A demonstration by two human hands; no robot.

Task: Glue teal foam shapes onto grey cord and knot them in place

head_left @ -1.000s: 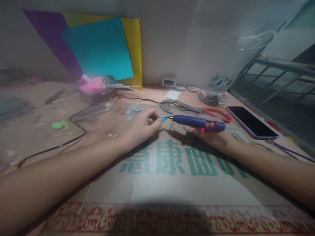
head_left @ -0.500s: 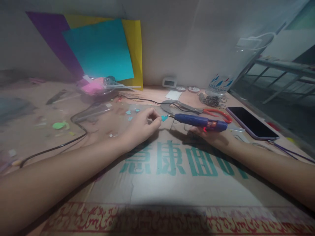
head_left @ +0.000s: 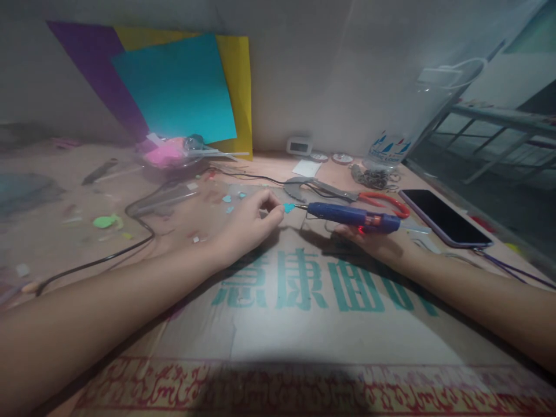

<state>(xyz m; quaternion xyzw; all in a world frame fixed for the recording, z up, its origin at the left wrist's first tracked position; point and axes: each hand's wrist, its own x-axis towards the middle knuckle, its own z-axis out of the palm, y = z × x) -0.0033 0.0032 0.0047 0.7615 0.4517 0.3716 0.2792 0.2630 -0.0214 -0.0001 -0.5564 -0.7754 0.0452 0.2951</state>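
Glue gun (head_left: 347, 215), blue-purple, lies nearly level in the right hand (head_left: 376, 240), nozzle pointing left; a red glow shows at its underside. The right hand holds it from below and behind; the finger closure is mostly hidden by the gun's body. The left hand (head_left: 249, 225) has thumb and forefinger brought together in a pinch on the edge of a small turquoise piece (head_left: 289, 207). That piece sits between the left fingertips and the nozzle tip, over the cardboard (head_left: 304, 341). Nozzle at the piece's right edge; cannot tell whether the two touch.

Surroundings: cardboard printed with large green characters and a red patterned border near the wearer. Small light-blue pieces (head_left: 227, 198) lie just behind the left hand. Further left, a light-green piece (head_left: 103, 222) and a winding black cord (head_left: 141, 236). Behind the glue gun, a tool with red handles (head_left: 384, 204) lies slantwise. Phone (head_left: 445, 217), screen dark, to the right of it.

Back of the surface: clear bowl with pink contents (head_left: 164, 154) at left, beneath turquoise (head_left: 178, 87), yellow (head_left: 244, 92) and purple (head_left: 93, 58) sheets standing against the wall; white device with a small display (head_left: 299, 145) near the middle; clear container with sailboat print (head_left: 391, 145) at right.
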